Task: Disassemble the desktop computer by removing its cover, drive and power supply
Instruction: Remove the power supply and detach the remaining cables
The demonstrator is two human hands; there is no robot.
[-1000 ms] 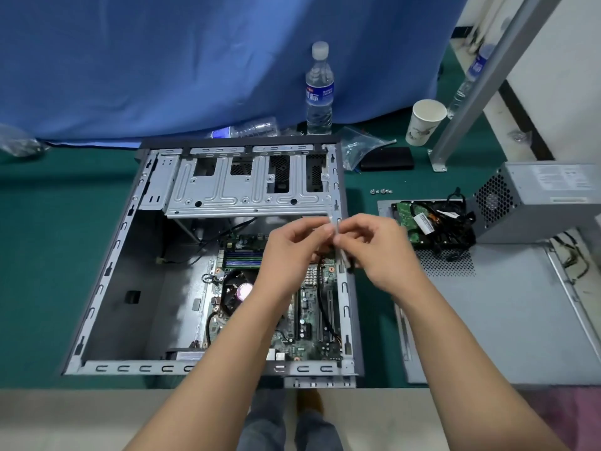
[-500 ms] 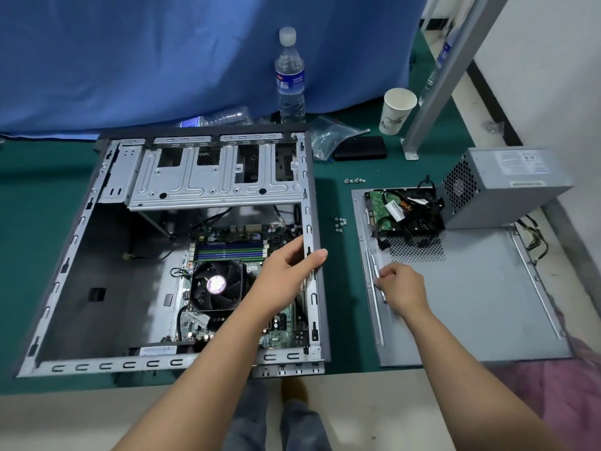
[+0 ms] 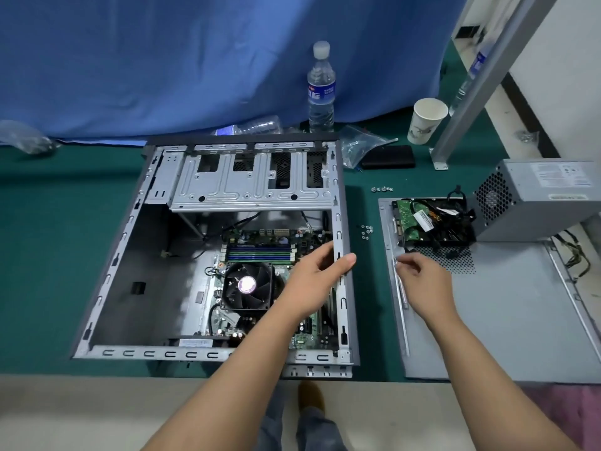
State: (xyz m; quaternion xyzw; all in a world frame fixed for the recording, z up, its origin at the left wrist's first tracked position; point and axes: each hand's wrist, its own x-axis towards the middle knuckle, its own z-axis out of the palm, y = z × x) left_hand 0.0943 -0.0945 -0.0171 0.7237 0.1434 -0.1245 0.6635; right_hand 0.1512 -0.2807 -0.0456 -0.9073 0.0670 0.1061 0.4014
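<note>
Nearest, two bare forearms reach out over the table edge. The left hand [image 3: 317, 281] grips the right rim of the open case [image 3: 342, 222], thumb over the outside of the rim and fingers curled down inside it, above the board. The right hand [image 3: 422, 281] hovers over the left edge of the cover [image 3: 507, 320], which lies flat on the green mat [image 3: 48, 255] just right of the case; its fingers are loosely bent and its fingertips [image 3: 400, 262] are blurred, so whether they pinch anything cannot be told.

Inside the case, the fan [image 3: 247, 284] sits left of the left hand, with the memory sticks [image 3: 260, 250] just behind it and the bare drive cage [image 3: 250, 180] across the far end. A cluster of screws [image 3: 366, 230] lies on the mat between case and cover.

Farther back on the cover rests the drive [image 3: 410, 219] under a tangle of black cables [image 3: 452, 222], touching the power supply [image 3: 533, 196] at the far right corner. More screws [image 3: 382, 189] lie behind the cover. Beyond stand a paper cup [image 3: 426, 120], a water bottle [image 3: 321, 89] and the blue cloth [image 3: 195, 60].
</note>
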